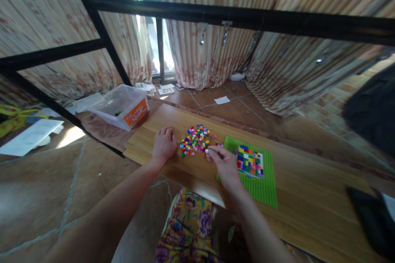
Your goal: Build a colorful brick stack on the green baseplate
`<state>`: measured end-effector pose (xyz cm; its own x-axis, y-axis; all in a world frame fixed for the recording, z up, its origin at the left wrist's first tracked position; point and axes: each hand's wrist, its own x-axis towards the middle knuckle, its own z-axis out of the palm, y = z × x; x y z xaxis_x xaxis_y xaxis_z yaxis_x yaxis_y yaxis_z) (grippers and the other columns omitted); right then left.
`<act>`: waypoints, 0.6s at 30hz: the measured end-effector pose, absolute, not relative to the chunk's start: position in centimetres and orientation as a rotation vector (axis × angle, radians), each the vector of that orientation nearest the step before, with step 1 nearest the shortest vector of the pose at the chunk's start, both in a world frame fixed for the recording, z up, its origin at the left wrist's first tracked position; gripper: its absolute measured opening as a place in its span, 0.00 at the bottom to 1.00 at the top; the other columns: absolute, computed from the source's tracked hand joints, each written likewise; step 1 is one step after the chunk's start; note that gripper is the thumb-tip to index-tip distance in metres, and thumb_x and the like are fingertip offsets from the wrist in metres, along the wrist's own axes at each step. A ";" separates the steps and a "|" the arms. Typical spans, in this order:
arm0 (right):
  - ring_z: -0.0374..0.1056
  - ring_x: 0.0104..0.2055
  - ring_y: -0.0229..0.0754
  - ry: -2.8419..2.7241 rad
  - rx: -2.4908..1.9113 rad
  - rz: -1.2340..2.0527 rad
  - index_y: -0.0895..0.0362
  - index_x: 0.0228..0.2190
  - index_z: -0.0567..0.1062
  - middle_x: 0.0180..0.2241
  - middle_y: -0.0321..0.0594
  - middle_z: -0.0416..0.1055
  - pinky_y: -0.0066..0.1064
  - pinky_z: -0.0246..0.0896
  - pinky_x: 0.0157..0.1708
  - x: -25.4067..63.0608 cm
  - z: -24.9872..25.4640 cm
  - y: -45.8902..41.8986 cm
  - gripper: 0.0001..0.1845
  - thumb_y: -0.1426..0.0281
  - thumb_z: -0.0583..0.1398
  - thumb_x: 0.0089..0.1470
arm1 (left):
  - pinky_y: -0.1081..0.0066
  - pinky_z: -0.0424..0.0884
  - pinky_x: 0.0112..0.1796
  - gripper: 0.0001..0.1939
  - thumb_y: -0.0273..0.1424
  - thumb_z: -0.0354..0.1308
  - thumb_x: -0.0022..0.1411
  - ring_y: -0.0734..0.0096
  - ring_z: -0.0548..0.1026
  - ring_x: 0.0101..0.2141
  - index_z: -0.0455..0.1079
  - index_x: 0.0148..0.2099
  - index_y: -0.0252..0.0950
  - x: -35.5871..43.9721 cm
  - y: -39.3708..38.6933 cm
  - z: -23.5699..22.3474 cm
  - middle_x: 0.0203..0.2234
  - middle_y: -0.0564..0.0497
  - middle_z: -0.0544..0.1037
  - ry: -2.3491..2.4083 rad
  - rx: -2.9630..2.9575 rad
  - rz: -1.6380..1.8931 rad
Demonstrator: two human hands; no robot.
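Head view: right hand [226,166] partly covers green baseplate [266,191]; clear box [119,109] beside table [308,193].

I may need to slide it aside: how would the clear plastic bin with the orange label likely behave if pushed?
The bin is probably light for its size, as only a few small green pieces show inside. Its see-through walls look thin and might flex slightly. Being broad and low, it seems likelier to slide than tip.

Small multicolored bricks [196,139] are lying loose in a pile on the table [311,197], at 10 o'clock from 1 flat green studded baseplate [268,191], which is carrying 1 squarish, patchwork-colored brick block [249,162].
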<state>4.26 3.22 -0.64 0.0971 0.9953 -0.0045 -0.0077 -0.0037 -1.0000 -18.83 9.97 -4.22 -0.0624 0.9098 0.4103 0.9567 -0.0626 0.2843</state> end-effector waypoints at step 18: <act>0.70 0.33 0.44 -1.498 -1.511 0.695 0.54 0.30 0.77 0.30 0.42 0.76 0.34 0.63 0.35 4.0 -2.6 1.2 0.12 0.65 0.55 0.58 | 0.55 0.68 0.52 0.14 0.29 0.48 0.63 0.52 0.73 0.49 0.71 0.47 0.33 -19.0 10.1 -4.1 0.45 0.39 0.77 -2.053 -2.085 -0.748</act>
